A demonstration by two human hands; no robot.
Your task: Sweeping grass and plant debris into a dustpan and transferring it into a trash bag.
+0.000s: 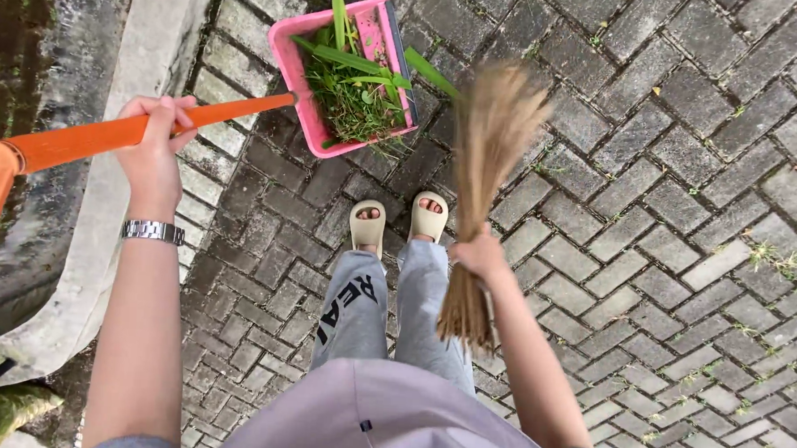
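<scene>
Grey herringbone paving bricks cover the ground, weeds sprouting in some joints. A concrete gutter curves along the left, a yellow-green leaf beneath it.

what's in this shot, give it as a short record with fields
left hand: shut on the orange handle
right hand: shut on the stick broom, bristles fanned toward the dustpan
pink dustpan: on the paving, holding green grass cuttings
feet: beige sandals, just behind the dustpan
ground: grey brick paving, concrete kerb on the left
wrist: metal watch on the left arm
</scene>
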